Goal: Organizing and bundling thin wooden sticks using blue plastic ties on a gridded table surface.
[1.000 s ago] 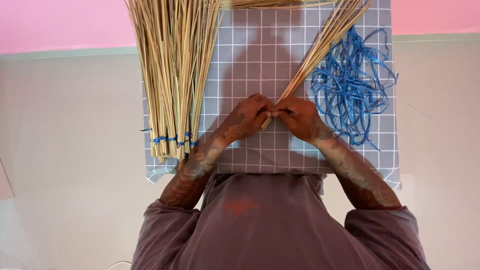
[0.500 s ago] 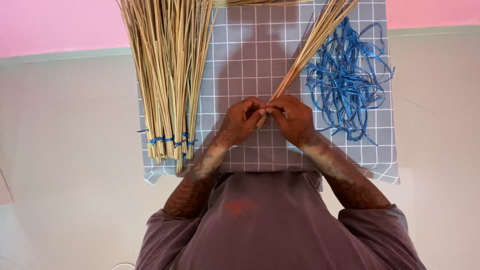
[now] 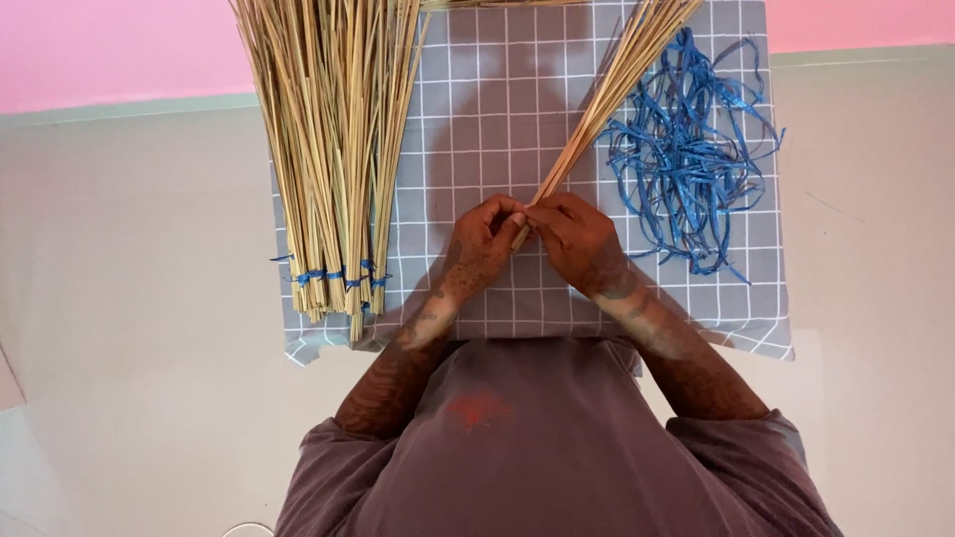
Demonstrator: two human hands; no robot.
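My left hand and my right hand meet at the middle of a grey checked cloth. Both pinch the near end of a small bundle of thin tan sticks that slants away to the upper right. Whether a strip lies around that end is hidden by my fingers. To the left lie several stick bundles side by side, each bound near its lower end with blue strip. A loose heap of blue plastic strips lies just right of my right hand.
The cloth lies on a pale beige floor. A pink wall runs along the far side, with a pale green base strip. My brown shirt fills the lower middle of the view.
My hands stay together on the end of the slanted bundle. The fingers have shifted slightly around it. The tied bundles and the blue heap have not moved.
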